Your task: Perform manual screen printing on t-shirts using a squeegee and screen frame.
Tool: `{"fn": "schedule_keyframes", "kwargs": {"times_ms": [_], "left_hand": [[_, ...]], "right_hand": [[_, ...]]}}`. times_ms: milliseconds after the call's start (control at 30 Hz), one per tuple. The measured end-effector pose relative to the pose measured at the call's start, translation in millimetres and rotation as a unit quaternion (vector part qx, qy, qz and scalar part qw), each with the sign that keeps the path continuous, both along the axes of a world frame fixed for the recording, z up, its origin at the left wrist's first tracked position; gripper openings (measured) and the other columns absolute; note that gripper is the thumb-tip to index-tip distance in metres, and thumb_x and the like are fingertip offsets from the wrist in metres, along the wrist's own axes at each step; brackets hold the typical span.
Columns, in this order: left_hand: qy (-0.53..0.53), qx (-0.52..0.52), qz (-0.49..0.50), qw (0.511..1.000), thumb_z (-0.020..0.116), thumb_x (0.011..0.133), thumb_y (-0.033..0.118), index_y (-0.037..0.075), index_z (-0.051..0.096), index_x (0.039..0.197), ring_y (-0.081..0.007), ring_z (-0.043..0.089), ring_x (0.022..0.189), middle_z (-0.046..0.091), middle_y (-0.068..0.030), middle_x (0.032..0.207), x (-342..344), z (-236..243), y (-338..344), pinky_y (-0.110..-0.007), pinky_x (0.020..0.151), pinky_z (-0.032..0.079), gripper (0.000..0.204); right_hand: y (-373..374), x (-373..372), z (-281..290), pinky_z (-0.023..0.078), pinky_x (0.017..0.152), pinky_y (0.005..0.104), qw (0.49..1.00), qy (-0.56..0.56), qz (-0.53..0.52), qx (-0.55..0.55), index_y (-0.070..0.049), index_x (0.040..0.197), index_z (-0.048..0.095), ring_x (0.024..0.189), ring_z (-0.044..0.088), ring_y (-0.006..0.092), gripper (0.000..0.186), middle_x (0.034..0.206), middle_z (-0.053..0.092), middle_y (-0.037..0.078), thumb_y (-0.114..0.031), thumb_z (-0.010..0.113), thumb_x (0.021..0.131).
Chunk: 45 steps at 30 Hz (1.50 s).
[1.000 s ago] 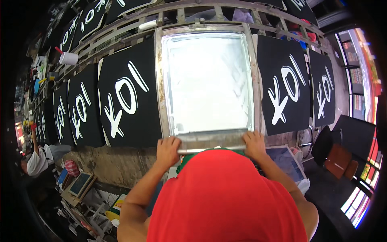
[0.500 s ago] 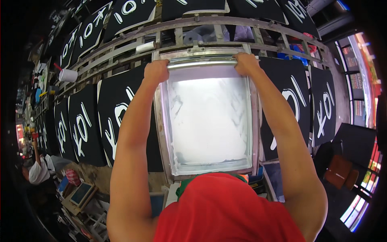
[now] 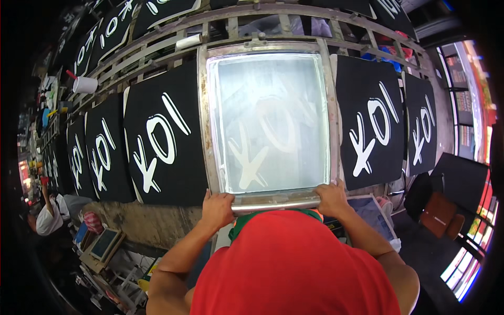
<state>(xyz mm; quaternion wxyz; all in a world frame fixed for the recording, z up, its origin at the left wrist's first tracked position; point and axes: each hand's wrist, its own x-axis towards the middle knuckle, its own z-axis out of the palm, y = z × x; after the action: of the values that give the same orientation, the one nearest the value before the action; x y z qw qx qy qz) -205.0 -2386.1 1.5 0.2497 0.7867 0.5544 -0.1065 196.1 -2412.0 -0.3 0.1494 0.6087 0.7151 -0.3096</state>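
A screen-printing frame (image 3: 332, 113) lies flat in front of me, its pale mesh (image 3: 226, 89) showing white brush-style lettering through it. Along the frame's near edge runs a squeegee (image 3: 275, 203) with a long metal bar. My left hand (image 3: 218, 211) is closed around its left end, and my right hand (image 3: 332, 199) grips the right end. Both thumbs and fingers curl over the bar; the squeegee's blade is hidden. Black printed fabric panels flank the frame, one on the left (image 3: 181, 152) and one on the right (image 3: 362, 84).
A metal rail rack (image 3: 220, 32) runs behind the frame, with more black panels beyond it. On it stands a white cup (image 3: 85, 85) with a red handle; a white roll (image 3: 189, 41) lies nearby. A brown chair (image 3: 438, 215) stands at right. Far left, another person (image 3: 50, 220) is at work.
Both hands have drawn the squeegee from the frame's far end to its near end. White ink that covered the mesh is wiped thin, and lettering now shows through.
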Motion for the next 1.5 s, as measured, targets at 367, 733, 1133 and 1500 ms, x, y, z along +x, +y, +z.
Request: {"fn": "schedule_keyframes", "kwargs": {"times_ms": [367, 733, 1133, 1500], "left_hand": [[0.043, 0.263, -0.001, 0.964, 0.066, 0.076, 0.013, 0.016, 0.077, 0.113, -0.036, 0.066, 0.11, 0.075, -0.013, 0.106, 41, -7, 362, -0.053, 0.112, 0.042, 0.038], [0.059, 0.164, 0.025, 0.984, 0.067, 0.073, 0.012, 0.015, 0.076, 0.106, -0.0333, 0.067, 0.109, 0.075, -0.0083, 0.109, 34, -4, 202, -0.056, 0.115, 0.036, 0.034], [-0.062, 0.137, 0.065, 0.986, 0.08, 0.071, 0.015, 0.013, 0.07, 0.109, -0.0336, 0.056, 0.112, 0.065, -0.0119, 0.108, -1, 1, -29, -0.049, 0.106, 0.038, 0.039], [-0.044, 0.227, -0.003, 0.973, 0.078, 0.079, 0.055, 0.009, 0.072, 0.101, -0.0321, 0.055, 0.104, 0.068, -0.0076, 0.105, 1, -16, -8, -0.049, 0.096, 0.037, 0.052]], "right_hand": [[360, 20, -17, 0.04, 0.103, 0.0525, 0.955, -0.053, -0.003, 0.293, -0.013, 0.113, 0.072, 0.118, 0.064, 0.0286, 0.036, 0.119, 0.07, 0.009, -0.024, 0.069, 0.079], [196, 15, -17, 0.04, 0.104, 0.0478, 0.974, -0.012, -0.03, 0.224, -0.014, 0.106, 0.075, 0.107, 0.065, 0.0322, 0.037, 0.106, 0.07, 0.01, -0.018, 0.07, 0.069], [-33, -4, -12, 0.041, 0.104, 0.0473, 0.989, 0.058, -0.06, 0.125, -0.01, 0.106, 0.074, 0.105, 0.066, 0.0304, 0.046, 0.105, 0.072, 0.009, -0.033, 0.086, 0.068], [-2, -1, -40, 0.038, 0.102, 0.0528, 0.969, 0.087, -0.017, 0.231, -0.003, 0.105, 0.072, 0.106, 0.066, 0.0368, 0.061, 0.109, 0.073, 0.017, -0.059, 0.074, 0.081]]}}
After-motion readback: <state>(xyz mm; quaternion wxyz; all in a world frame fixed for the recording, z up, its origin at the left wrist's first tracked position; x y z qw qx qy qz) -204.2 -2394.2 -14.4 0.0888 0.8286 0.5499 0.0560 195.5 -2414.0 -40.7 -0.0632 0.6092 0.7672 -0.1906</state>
